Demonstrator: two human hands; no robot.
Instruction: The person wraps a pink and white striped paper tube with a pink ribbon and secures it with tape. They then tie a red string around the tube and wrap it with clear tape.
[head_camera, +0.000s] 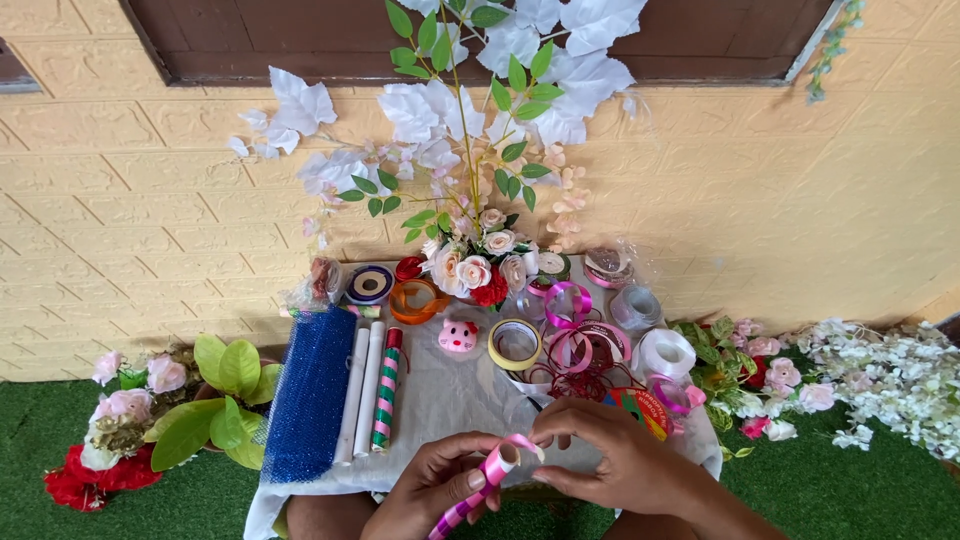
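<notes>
Two hands, left hand (435, 487) and right hand (610, 455), each grip clenched on one pink-striped ribbon roll (490, 475).

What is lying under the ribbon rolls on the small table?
A white cloth covers the table under the ribbon rolls and hangs over its edge. The table surface itself is hidden by it.

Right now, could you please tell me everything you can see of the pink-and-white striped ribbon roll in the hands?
The striped ribbon roll is a slim rolled tube with diagonal pink and white stripes, glossy like paper or plastic. It tilts up to the right above the near table edge. The left hand grips its middle; the right hand pinches a loose curl at its upper end.
</notes>
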